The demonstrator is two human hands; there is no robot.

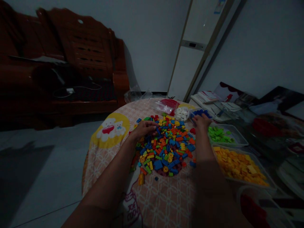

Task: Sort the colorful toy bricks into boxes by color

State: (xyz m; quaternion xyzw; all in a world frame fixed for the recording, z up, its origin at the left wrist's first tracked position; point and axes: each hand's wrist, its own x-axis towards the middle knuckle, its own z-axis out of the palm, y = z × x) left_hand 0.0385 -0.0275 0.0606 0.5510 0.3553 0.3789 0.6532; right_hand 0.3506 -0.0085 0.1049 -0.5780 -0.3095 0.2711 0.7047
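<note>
A heap of mixed toy building bricks [172,142] in blue, orange, yellow, green and red covers the middle of the round table. Over its far left side is my left hand [146,129], the fingers closed by a dark blue brick [158,130] at their tips. My right hand [201,121] reaches over the front of a clear box holding dark blue bricks [200,113]. Its fingers look apart, and I make out nothing held in them; the fingertips are dim and partly hidden.
White bricks [182,113] lie beside the blue box. To the right stand trays of light green bricks [219,134] and yellow-orange bricks [239,164], plus a box with red pieces [253,210]. A clear plastic tray [163,107] lies at the table's far edge. A wooden sofa [87,57] stands behind left.
</note>
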